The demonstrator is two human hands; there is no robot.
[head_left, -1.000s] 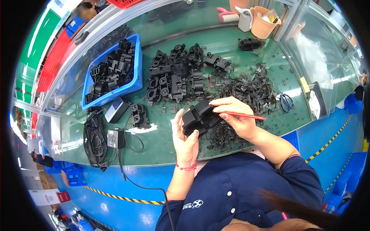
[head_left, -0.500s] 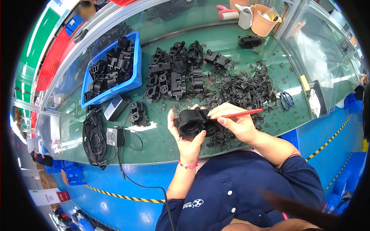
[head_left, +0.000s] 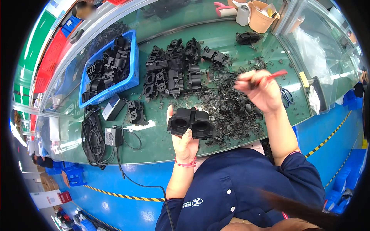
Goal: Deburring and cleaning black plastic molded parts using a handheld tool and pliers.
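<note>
My left hand (head_left: 184,144) grips a black moulded plastic part (head_left: 191,122) from below, with the thumb on its near edge. Two round recesses on the part face up. Off to the right, my right hand (head_left: 262,90) is raised over a heap of black plastic scraps (head_left: 243,111), its fingers closed and smeared by motion. A slim red-handled tool (head_left: 276,74) sticks out of that hand; its tip is hidden or blurred. Beyond the left hand, several similar black parts (head_left: 175,79) stand grouped on the green table (head_left: 154,148).
A blue basket (head_left: 133,73) full of black parts stands at the left. Near it lie a small boxy device (head_left: 113,107), a power adapter (head_left: 114,136) and coiled black cable (head_left: 92,138). An orange-tan bucket (head_left: 262,19) sits at the far right, and blue-handled scissors (head_left: 286,97) lie below it.
My right hand has lifted off the black part and swung up and right with the red-handled tool. The left hand has tipped the part so both recesses show.
</note>
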